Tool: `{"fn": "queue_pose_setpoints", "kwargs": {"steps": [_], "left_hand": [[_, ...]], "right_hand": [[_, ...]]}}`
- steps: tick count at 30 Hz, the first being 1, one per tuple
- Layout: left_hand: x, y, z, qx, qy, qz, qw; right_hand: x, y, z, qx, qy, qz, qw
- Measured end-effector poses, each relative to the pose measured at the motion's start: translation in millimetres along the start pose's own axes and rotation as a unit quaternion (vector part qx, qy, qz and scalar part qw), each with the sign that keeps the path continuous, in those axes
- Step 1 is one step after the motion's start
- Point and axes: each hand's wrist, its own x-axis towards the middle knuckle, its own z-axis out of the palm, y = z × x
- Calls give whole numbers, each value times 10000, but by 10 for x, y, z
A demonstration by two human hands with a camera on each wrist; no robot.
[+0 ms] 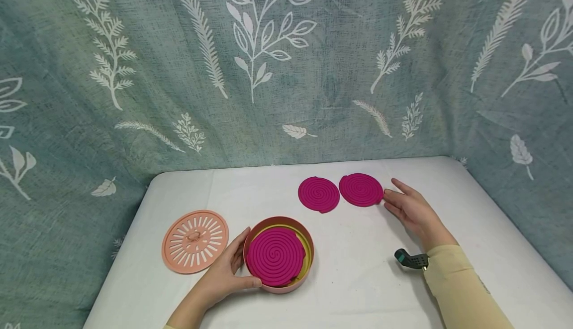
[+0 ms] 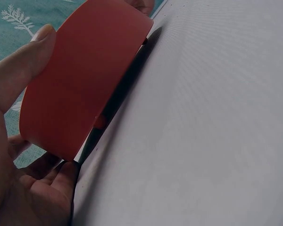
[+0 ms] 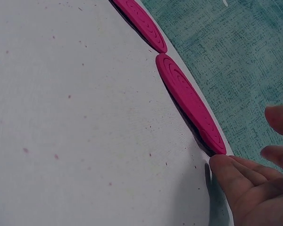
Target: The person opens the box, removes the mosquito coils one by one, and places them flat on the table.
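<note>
My left hand [image 1: 226, 269] grips the side of a round coral mosquito coil box [image 1: 311, 249], thumb on the near side and fingers round the left. Inside it, over a yellow inner part [image 1: 309, 244], lies a magenta spiral mosquito coil [image 1: 275, 257]. In the left wrist view the box's wall [image 2: 85, 70] fills the space between thumb and fingers. Fingertips of my right hand [image 1: 413, 214] are right at the right edge of another coil [image 1: 360, 189], lying flat; the fingers are fairly straight. A third coil [image 1: 319, 194] lies just left of that one.
A coral slotted lid [image 1: 195, 242] with a small raised loop lies left of the box. All stands on a white-covered table [image 1: 353, 279]. A leaf-patterned teal curtain [image 1: 331, 70] hangs behind it. A small black device [image 1: 412, 260] is strapped at the right wrist.
</note>
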Motion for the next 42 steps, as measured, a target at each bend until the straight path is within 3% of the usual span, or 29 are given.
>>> {"fn": "queue_pose_setpoints", "kwargs": {"steps": [22, 42], "left_hand": [[0, -28, 1, -13, 44, -18, 10000], [-6, 1, 12, 66, 63, -5, 10000]], "right_hand": [[-38, -22, -55, 476, -130, 101, 9987], [-199, 68, -21, 375, -98, -90, 9992]]}}
